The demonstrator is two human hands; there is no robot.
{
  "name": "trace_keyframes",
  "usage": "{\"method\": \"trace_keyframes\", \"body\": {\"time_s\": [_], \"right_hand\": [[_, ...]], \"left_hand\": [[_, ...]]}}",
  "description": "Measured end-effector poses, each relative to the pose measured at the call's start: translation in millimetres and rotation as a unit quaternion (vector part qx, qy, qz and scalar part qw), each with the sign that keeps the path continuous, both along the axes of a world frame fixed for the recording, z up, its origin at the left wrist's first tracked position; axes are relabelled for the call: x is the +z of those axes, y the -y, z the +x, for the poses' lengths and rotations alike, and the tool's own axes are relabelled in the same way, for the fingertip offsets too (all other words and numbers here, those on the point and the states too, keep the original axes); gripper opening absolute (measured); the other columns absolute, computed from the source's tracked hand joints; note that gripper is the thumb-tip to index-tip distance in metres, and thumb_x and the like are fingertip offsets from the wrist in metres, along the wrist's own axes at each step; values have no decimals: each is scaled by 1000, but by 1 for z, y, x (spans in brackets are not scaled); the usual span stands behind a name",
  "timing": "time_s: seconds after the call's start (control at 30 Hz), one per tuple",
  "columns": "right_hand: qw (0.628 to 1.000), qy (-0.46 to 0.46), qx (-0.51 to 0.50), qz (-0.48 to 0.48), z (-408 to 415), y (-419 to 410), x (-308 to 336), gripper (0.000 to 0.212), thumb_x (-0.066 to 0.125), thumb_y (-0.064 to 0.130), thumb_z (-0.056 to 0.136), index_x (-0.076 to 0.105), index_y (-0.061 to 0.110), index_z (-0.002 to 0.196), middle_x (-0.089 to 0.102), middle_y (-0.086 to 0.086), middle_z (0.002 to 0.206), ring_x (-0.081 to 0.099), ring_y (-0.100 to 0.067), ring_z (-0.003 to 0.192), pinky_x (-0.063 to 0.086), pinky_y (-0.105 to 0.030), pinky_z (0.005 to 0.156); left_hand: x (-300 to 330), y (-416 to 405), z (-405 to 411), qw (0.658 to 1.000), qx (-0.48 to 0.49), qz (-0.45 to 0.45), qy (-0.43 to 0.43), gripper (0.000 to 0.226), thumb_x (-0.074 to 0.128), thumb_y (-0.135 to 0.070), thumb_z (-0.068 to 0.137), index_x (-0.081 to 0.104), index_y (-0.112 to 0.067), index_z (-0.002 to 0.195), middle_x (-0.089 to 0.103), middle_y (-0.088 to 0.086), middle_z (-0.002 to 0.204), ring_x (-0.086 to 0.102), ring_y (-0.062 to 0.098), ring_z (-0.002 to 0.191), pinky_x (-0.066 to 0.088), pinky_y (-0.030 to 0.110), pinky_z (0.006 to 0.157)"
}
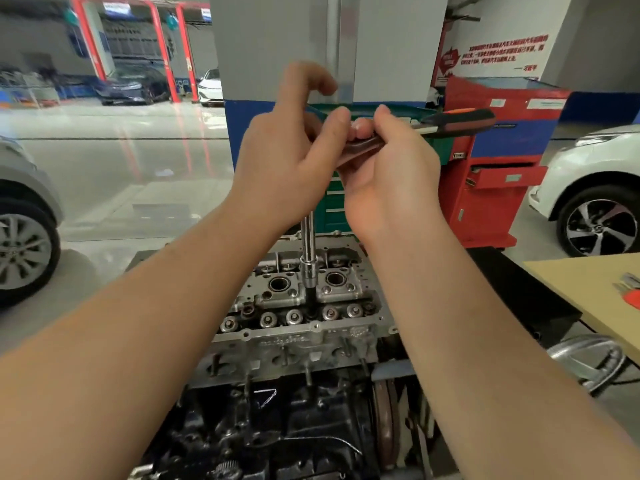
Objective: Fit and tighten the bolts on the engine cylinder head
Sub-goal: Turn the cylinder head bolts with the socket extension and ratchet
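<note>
A grey car (24, 237) stands at the far left, with two more cars (131, 86) parked deep in the hall. At centre the cylinder head (298, 306) sits atop the dark engine block (277, 427), its bolts (294, 317) seated in a row along the near side and two open round wells behind them. An extension bar (309, 258) stands upright with its socket down in the head between those wells. Above it the left hand (287, 161) cups the top of the bar, forefinger lifted and curled, other fingers loosely bent. The right hand (388, 168) has its fingers clenched round the ratchet (450, 124), whose black and orange handle points right. Behind, a green tool cart (334, 199) and a red one (498, 188) with one drawer slightly open; contents cannot be seen. A white car (595, 188) is at right, and a tan surface (588, 292) carries a red-handled tool (628, 289).
</note>
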State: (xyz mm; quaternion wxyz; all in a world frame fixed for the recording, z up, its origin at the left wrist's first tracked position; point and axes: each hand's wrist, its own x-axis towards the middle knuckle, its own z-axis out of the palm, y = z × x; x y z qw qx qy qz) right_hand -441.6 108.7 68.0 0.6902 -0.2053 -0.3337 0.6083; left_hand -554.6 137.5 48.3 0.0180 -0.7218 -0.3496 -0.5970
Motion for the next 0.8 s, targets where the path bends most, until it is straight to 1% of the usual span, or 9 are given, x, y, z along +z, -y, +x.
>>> {"method": "trace_keyframes", "body": {"time_s": [0.1, 0.17, 0.23, 0.3, 0.37, 0.43, 0.63, 0.73, 0.8], "right_hand": [[999, 37, 23, -26, 2, -14, 1, 12, 45, 12, 109, 52, 2, 107, 56, -11, 81, 60, -22, 69, 54, -33, 65], [997, 54, 21, -50, 4, -25, -1, 12, 48, 14, 109, 52, 3, 111, 60, -10, 77, 62, -22, 65, 54, -35, 65], [995, 77, 16, -65, 6, -34, -4, 12, 52, 18, 108, 54, 6, 109, 65, -10, 75, 61, -23, 61, 55, -37, 65], [995, 80, 14, -66, 5, -37, -7, 14, 52, 19, 108, 55, 5, 107, 69, -12, 77, 65, -26, 68, 59, -41, 72], [997, 68, 21, -44, 4, -35, -3, 16, 48, 18, 109, 54, 4, 103, 70, -14, 76, 67, -26, 63, 62, -42, 70], [999, 44, 26, -10, 5, -31, 10, 17, 48, 18, 109, 52, 7, 97, 69, -17, 80, 66, -23, 55, 61, -39, 62], [994, 50, 17, 94, 3, -10, 51, 31, 49, 20, 108, 53, 9, 79, 66, -12, 70, 69, -29, 71, 60, -39, 66], [989, 97, 49, 96, -6, -4, 45, 30, 48, 23, 109, 54, 8, 84, 71, -16, 83, 72, -29, 77, 59, -36, 64], [987, 127, 65, 78, -12, -4, 36, 23, 48, 26, 109, 53, 8, 96, 76, -17, 96, 76, -30, 80, 59, -34, 62]], "left_hand": [[-28, 4, 1, 979, -51, -75, 184, 31, 57, -55, 95, 45, -37, 118, 67, 2, 79, 67, 23, 72, 58, 53, 70], [-60, 9, 5, 947, -107, -195, 230, 44, 52, -70, 88, 49, -36, 116, 70, 5, 95, 70, 24, 87, 61, 49, 78], [-89, 15, 10, 914, -166, -316, 195, 58, 45, -76, 86, 59, -22, 102, 70, 8, 80, 67, 23, 69, 60, 38, 68], [-101, 15, 14, 892, -192, -365, 185, 57, 50, -74, 89, 54, -20, 72, 51, 5, 54, 45, 22, 46, 43, 34, 47], [-93, 12, 15, 887, -185, -370, 206, 56, 56, -68, 92, 44, -25, 59, 38, 0, 48, 30, 19, 40, 30, 27, 43], [-76, 9, 16, 893, -177, -348, 222, 55, 58, -66, 93, 42, -26, 59, 37, -1, 47, 30, 17, 39, 31, 25, 41], [-31, 13, 0, 888, -270, -309, 206, 59, 61, -68, 91, 40, -25, 56, 30, -1, 46, 23, 20, 38, 29, 25, 44], [-38, 21, -22, 882, -283, -317, 204, 58, 60, -67, 90, 35, -25, 60, 27, -2, 45, 19, 20, 38, 27, 24, 45], [-48, 24, -36, 878, -276, -330, 211, 59, 60, -66, 90, 31, -22, 63, 26, -3, 44, 19, 19, 38, 27, 23, 45]]}}
